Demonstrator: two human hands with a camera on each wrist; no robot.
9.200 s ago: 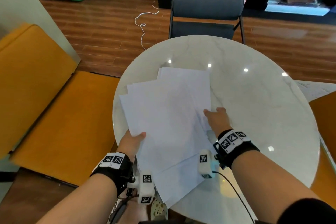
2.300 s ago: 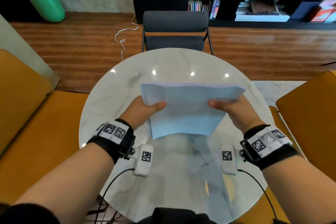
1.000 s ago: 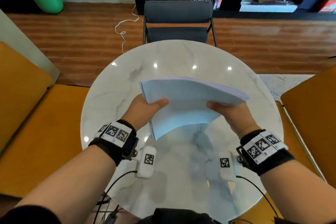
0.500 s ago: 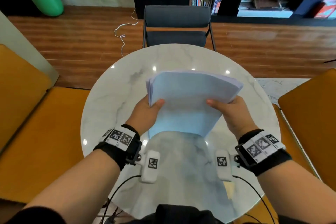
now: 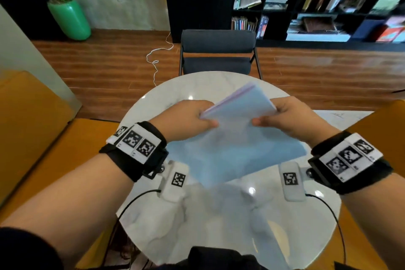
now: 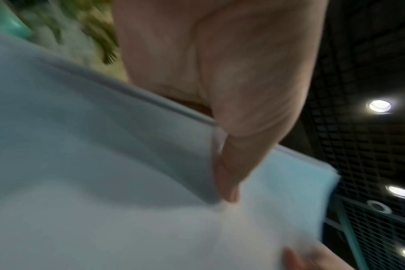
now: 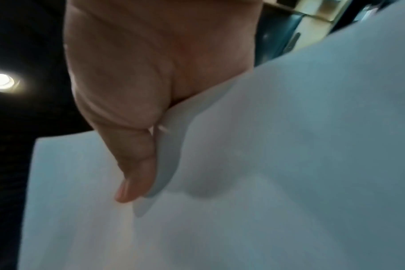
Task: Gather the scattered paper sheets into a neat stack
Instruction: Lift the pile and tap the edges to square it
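Desk [image 5: 219, 221] nearest us, round and marble-patterned, bare under the wrists, with no loose sheets that we can see on it. Above it we hold the paper stack [image 5: 232, 138] clear of the surface, tilted, one corner pointing away from us. Our left hand [image 5: 186, 120] grips the stack's left edge, thumb on the top sheet and fingers curled beneath; the left wrist view shows that thumb [image 6: 229, 164] pressed across the edge. Our right hand [image 5: 289, 120] pinches the right edge the same way, thumb [image 7: 132, 164] on top. The sheets look gathered into one bundle, though the near end fans a little and blur hides how true the edges run.

Judged step: squaring up, the gathering itself looking done. The next move probably calls for standing the bundle on one edge, tapping it against the desk with a loosened grip so the sheets settle flush, then laying it flat.

Beyond the desk stands a grey chair [image 5: 219, 50], then wooden floor with a white cable [image 5: 155, 59], a green vase [image 5: 70, 19] and dark bookshelves [image 5: 306, 2].
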